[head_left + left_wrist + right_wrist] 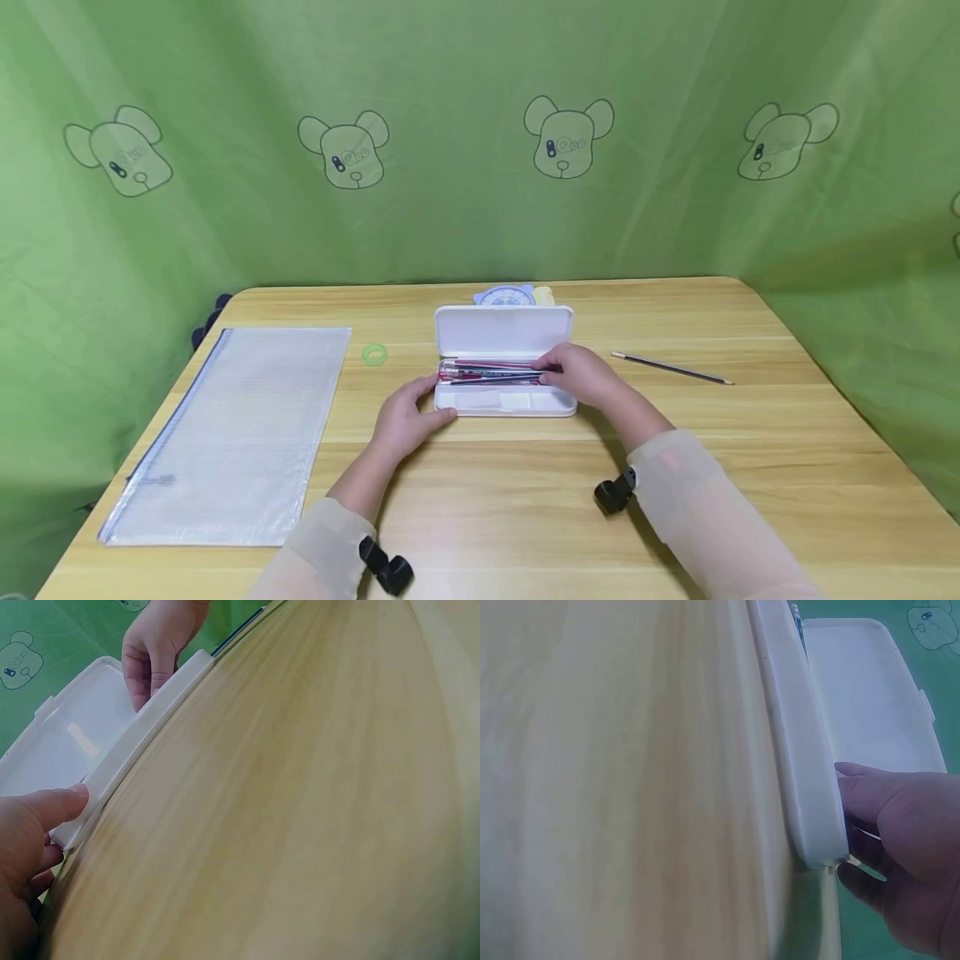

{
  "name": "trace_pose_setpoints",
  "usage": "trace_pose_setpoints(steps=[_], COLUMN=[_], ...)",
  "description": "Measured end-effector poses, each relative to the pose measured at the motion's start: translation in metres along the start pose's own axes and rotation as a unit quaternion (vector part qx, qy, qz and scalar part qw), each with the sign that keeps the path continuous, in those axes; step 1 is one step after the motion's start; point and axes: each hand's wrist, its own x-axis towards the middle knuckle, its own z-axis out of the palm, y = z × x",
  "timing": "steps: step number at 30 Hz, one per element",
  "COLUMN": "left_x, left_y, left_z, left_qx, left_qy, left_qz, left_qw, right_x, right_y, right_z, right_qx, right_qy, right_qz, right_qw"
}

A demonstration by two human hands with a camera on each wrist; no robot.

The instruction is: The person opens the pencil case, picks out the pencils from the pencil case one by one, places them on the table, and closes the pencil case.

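A white pencil case (504,332) stands with its lid up near the middle of the table. Several dark and red pencils (487,368) lie in its base. My left hand (405,419) holds the left end of the case, its thumb (64,804) along the front rim and its fingers round the end. Over the right part of the case, my right hand (588,375) reaches in and pinches the right end of a dark pencil (498,379). In the right wrist view, the case wall hides the pencil ends at the fingertips (849,769).
A dark pencil (671,367) lies on the table (510,500) to the right. Left of the case are a green ring (374,355) and a clear zip pouch (232,433). Behind the lid sit a blue dial-like object (506,295) and a small yellowish piece (543,296).
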Motion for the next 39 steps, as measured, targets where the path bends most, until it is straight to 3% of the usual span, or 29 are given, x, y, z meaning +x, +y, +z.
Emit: trace_pose_setpoints(steps=[16, 26, 33, 39], left_x=[0.0, 0.0, -0.001, -0.001], left_y=[0.003, 0.003, 0.004, 0.003], left_z=[0.0, 0.0, 0.0, 0.0], left_qx=[-0.003, -0.007, -0.009, -0.013], left_qy=[-0.003, -0.007, -0.005, -0.002], left_qz=[-0.01, -0.022, -0.009, -0.01], left_qw=[0.9999, 0.9997, 0.9999, 0.9999], right_x=[-0.002, -0.02, -0.047, -0.071], right_y=[0.005, 0.012, 0.036, 0.071], right_z=[-0.005, -0.024, -0.043, -0.058], right_qx=[0.045, 0.044, 0.033, 0.016], right_qy=[0.021, 0.046, 0.08, 0.097], right_qz=[0.013, 0.003, 0.007, 0.033], right_qw=[0.999, 0.998, 0.996, 0.995])
